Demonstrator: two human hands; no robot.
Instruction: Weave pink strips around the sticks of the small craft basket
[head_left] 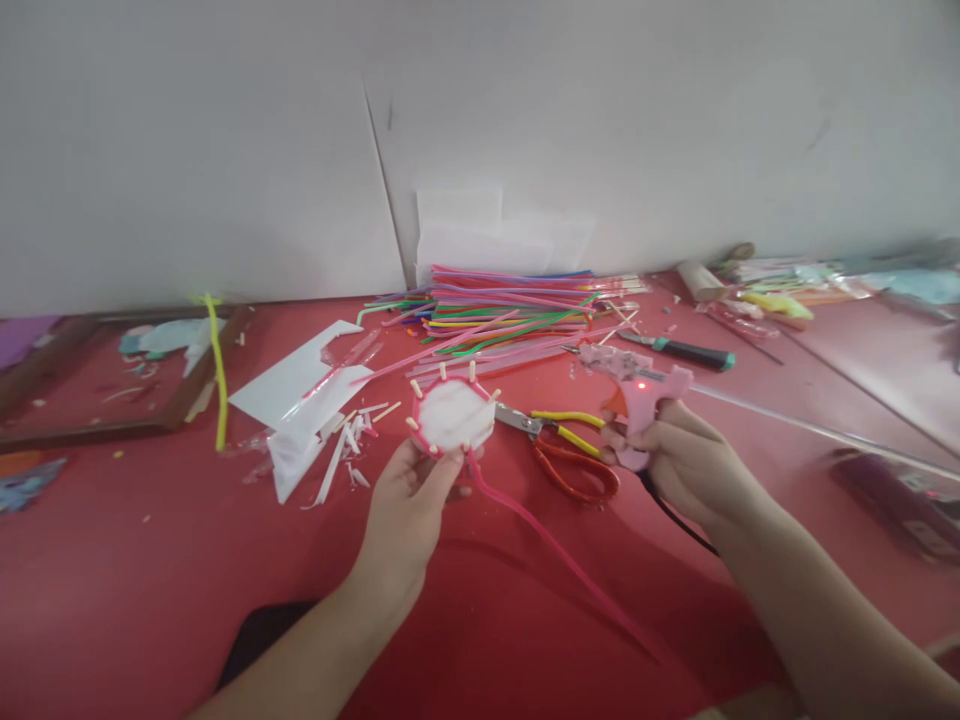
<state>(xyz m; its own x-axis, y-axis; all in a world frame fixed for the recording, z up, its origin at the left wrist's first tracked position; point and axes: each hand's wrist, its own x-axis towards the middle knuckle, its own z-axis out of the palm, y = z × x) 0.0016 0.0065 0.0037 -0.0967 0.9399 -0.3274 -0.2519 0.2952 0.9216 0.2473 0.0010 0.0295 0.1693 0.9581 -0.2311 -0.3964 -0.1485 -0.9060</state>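
Observation:
My left hand (427,482) pinches the near edge of a round white disc (451,415) with short pale pegs standing around its rim. A pink pipe cleaner (536,525) is wound about the rim, and its long loose end trails down to the right. My right hand (675,450) is wrapped round the handle of a pink hot glue gun (641,400), which has a lit red light and its nozzle toward the left. A clear glue stick (817,425) sticks out behind it. Between my hands lie scissors with red loop handles (577,475) and yellow-handled pliers (570,420).
A pile of coloured pipe cleaners (510,315) lies at the back, near a dark-handled cutter (694,352). White card (292,385) and paper scraps (337,460) are to the left, beside a yellow pipe cleaner (217,375) and a brown frame (97,435). A dark red object (892,500) sits at right.

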